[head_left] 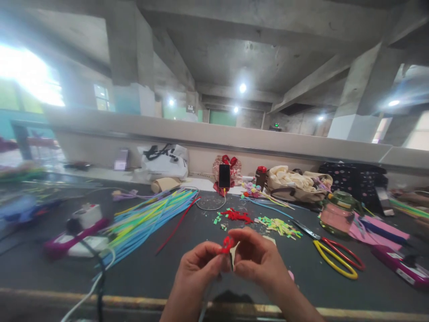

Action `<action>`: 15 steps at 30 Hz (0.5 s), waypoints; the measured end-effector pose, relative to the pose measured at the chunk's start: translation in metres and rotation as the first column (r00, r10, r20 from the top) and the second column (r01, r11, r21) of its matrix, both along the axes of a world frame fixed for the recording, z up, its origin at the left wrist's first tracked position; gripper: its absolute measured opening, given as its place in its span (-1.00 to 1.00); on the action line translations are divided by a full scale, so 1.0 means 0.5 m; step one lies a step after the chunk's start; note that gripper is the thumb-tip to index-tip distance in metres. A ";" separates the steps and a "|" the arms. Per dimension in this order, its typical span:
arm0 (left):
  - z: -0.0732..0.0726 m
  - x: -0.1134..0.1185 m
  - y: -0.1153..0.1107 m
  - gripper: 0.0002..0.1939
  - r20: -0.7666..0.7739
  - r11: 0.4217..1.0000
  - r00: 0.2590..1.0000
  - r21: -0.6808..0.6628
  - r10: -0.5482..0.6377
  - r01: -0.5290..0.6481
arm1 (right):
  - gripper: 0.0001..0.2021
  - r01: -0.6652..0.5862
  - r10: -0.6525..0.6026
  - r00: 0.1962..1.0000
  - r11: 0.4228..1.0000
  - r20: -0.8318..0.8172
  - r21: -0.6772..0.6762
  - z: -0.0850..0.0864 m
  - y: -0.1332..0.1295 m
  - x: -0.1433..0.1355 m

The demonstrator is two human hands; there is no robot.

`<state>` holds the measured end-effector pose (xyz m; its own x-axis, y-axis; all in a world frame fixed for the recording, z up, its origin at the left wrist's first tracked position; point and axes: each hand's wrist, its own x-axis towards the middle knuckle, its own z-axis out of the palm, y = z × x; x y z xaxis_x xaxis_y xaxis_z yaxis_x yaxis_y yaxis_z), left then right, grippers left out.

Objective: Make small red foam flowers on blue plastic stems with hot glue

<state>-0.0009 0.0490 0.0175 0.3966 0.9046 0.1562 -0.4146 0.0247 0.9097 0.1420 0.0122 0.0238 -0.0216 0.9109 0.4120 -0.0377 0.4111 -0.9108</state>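
Note:
Between the thumb and index finger of my left hand (204, 264) is a small red curled piece (227, 244), raised above the dark tabletop. It looks fuzzy, like a bent pipe cleaner, but its exact shape is too small to make out. My right hand (256, 255) is close on the right side, its index fingertip at the top of the red piece and its thumb lower down, with a gap between them. Beyond the hands lie a pile of short red pieces (237, 215) and a pile of short yellow-green pieces (279, 226).
Long blue, green and yellow stems (154, 219) lie at left, near a power strip (77, 237) and cables. Scissors with red and yellow handles (335, 255) rest at right, near a jar (337, 214). A phone (224, 176) stands at the back beside bags.

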 end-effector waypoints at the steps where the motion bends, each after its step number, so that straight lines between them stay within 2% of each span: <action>1: 0.003 -0.002 0.000 -0.80 -0.007 1.000 1.000 0.014 0.028 -0.028 | -0.57 0.005 -0.006 0.999 1.000 0.033 0.028 0.004 0.001 -0.005; 4: 0.008 -0.007 0.000 -0.79 -0.027 0.998 0.997 0.023 0.066 -0.066 | -0.62 0.026 -0.039 0.991 0.995 0.129 0.096 0.021 0.000 -0.016; 8: 0.003 -0.010 0.001 -0.74 -0.083 0.998 0.997 0.057 0.010 -0.005 | -0.67 0.031 -0.061 0.977 0.988 0.204 0.149 0.033 0.000 -0.017; 12: -0.006 -0.007 -0.001 -0.71 -0.147 0.998 0.989 0.047 -0.035 0.043 | -0.73 0.058 -0.094 0.973 0.984 0.211 0.171 0.029 0.003 -0.010; 15: -0.009 -0.003 -0.004 -0.69 -0.132 0.998 0.989 -0.009 -0.064 0.064 | -0.73 0.038 -0.059 0.984 0.991 0.167 0.129 0.023 0.005 -0.005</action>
<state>-0.0024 0.0469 0.0130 0.4705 0.8773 0.0946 -0.2885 0.0516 0.9561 0.1397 0.0145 0.0354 -0.0582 0.8540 0.5170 0.1359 0.5199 -0.8434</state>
